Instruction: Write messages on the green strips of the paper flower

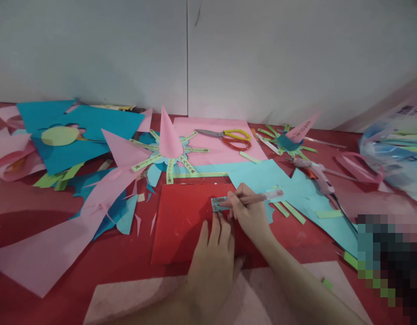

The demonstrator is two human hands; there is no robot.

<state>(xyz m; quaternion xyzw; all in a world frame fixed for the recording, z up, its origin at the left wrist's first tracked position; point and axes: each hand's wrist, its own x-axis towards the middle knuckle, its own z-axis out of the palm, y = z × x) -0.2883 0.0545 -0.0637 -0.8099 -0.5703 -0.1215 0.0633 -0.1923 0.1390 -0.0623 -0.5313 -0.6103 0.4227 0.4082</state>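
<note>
My right hand [250, 214] is closed around a pen [259, 197] with a clear end, its tip at a small light blue paper piece [217, 203]. Dark handwriting covers part of that piece. My left hand [213, 255] lies flat with fingers stretched out, fingertips at the lower edge of the piece. Beneath both hands is a bright red sheet or board [177, 225]. Behind it stands a pink paper cone [169, 137] on a scalloped light blue base, with lettered green strips [145, 162] spreading outward.
Scissors [225, 135] with yellow and red handles rest on pink paper [201, 158]. At right are a glue gun [318, 174], a second pink cone [301, 128] and a plastic bag [394, 140]. Blue sheets [82, 131] and pink scraps [42, 266] cover the left. A grey wall [127, 49] stands behind.
</note>
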